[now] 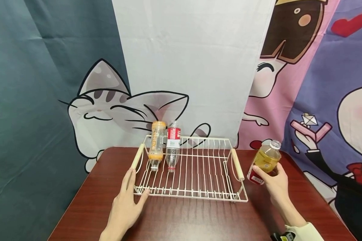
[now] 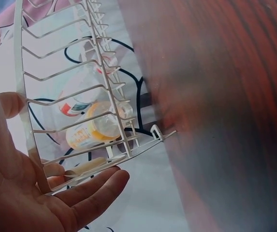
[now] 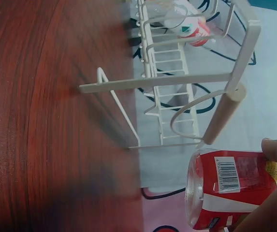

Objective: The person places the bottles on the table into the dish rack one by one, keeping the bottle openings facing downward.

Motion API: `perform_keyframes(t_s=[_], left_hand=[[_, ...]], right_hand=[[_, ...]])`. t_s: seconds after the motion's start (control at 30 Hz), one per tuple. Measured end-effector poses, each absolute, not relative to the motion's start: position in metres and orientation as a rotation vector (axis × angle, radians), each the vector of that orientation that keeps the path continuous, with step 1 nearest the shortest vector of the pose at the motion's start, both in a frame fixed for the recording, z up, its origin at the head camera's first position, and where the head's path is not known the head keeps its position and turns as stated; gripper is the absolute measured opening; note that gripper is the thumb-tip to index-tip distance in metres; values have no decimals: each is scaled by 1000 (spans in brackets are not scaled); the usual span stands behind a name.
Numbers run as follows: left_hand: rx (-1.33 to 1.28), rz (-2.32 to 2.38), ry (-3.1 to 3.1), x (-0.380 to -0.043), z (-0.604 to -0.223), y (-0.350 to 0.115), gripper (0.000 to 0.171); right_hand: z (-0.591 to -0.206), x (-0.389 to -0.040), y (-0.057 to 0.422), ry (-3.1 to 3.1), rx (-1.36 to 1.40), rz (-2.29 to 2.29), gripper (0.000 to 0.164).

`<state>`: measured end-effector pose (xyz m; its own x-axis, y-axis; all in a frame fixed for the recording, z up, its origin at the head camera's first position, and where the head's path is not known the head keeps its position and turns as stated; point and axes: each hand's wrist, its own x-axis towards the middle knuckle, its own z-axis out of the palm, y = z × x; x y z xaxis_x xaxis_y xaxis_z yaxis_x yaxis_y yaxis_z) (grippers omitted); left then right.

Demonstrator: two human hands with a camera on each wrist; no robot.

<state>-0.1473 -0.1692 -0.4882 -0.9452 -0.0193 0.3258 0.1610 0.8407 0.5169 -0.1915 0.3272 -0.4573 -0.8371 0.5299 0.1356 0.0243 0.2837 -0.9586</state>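
A white wire rack [image 1: 199, 198] with two pale wooden handles stands on the table. My left hand [image 1: 125, 202] rests on its front left corner, fingers stretched along the side and thumb at the front rail [image 2: 29, 140]. In the rack's left part, a clear bottle with orange bands [image 1: 157, 140] and a clear bottle with a red and white label [image 1: 173, 137] lean side by side, necks down toward the front. Right of the rack, my right hand [image 1: 276, 184] grips a clear plastic bottle [image 1: 266, 160] with a yellow and red label, tilted, uncapped mouth up.
The dark red wooden table [image 1: 187, 221] ends at a cloth backdrop [image 1: 196, 67] printed with cartoon figures. The rack's right wooden handle [image 1: 237, 164] is close to the bottle in my right hand. A dark device [image 1: 283, 237] sits on my right wrist.
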Motion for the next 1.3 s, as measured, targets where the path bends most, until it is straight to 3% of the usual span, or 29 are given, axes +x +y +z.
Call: perform_keyframes(t_s=[0.8,1.13,1.3], left_hand=[[-117,-800,-2678,-147,-487,-170,92],[-123,-807,-2614,-150,-497,-170,90],[-125,-801,-2602,-150,-498,-170,90]], right_hand=[[-432,-137,318,-2173,-345,1514,42],[-422,-132,309,-2162,-240,1395,50],[-417,-132,308,-2150,-205,1304,68]])
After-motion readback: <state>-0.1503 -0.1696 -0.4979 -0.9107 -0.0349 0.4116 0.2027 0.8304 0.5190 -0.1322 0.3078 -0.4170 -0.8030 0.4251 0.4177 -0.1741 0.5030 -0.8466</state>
